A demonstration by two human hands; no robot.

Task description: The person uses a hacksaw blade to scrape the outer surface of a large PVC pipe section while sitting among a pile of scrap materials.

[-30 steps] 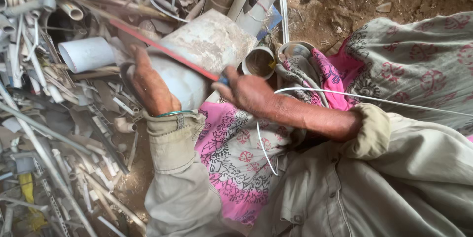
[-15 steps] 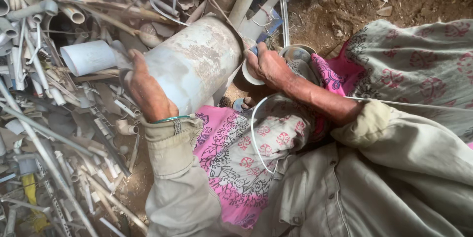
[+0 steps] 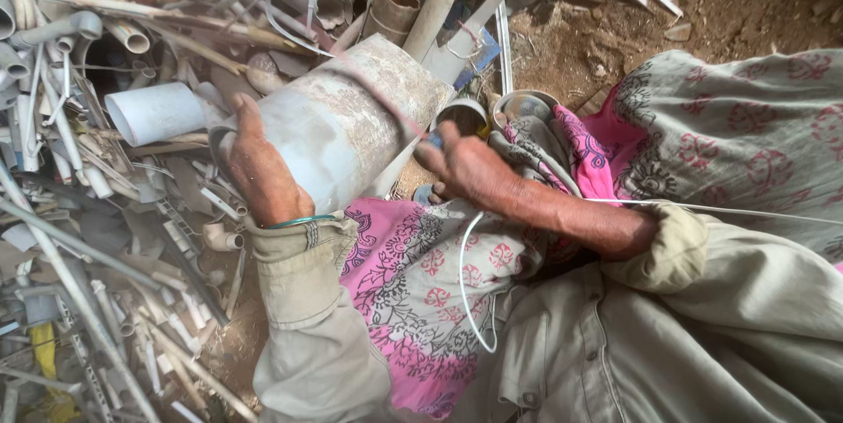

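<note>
Scrap pile; pipe (image 3: pixel 338 124) axis diagonal, up-right; left hand (image 3: pixel 259 168) steadying.

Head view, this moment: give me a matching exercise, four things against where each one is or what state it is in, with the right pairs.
Things:
1. left hand
2. right hand
3. large grey pipe
4. small white pipe

Places or states:
a. lying in the scrap pile, left of the big pipe
b. gripping a thin red blade
c. pressed flat on the pipe's near end
d. lying on its side, dusty, the blade across it

Pairs: 1-c, 2-b, 3-d, 4-a
</note>
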